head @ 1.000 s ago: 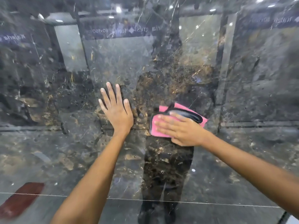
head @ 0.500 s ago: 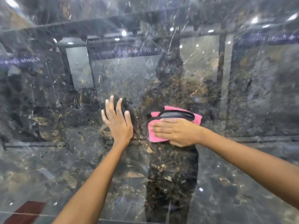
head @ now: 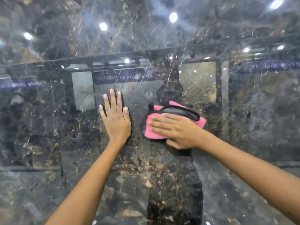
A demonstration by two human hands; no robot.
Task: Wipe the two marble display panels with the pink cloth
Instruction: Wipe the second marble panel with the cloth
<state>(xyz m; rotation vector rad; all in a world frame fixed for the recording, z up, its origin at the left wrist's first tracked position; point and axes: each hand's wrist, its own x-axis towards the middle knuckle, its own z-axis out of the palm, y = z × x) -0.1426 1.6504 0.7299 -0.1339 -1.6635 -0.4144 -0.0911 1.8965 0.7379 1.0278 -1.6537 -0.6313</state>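
Observation:
A dark, glossy marble panel [head: 48, 135] with gold veins fills the whole view. My left hand [head: 116, 118] lies flat on it with straight fingers pointing up. To its right, my right hand [head: 175, 129] presses the folded pink cloth [head: 151, 131] against the panel, fingers straight and pointing left. A black strap or band [head: 181, 111] runs along the top of the cloth. Most of the cloth is hidden under my right hand.
The polished surface mirrors ceiling lights [head: 173, 17], showroom signs with reversed lettering [head: 126, 77], other display panels and my own dark silhouette [head: 175, 192]. No panel edge shows in this frame.
Both hands have slid upward on the panel, the right one carrying the cloth with it. The view has tilted up, and the floor line and red patch at the bottom have gone out of view.

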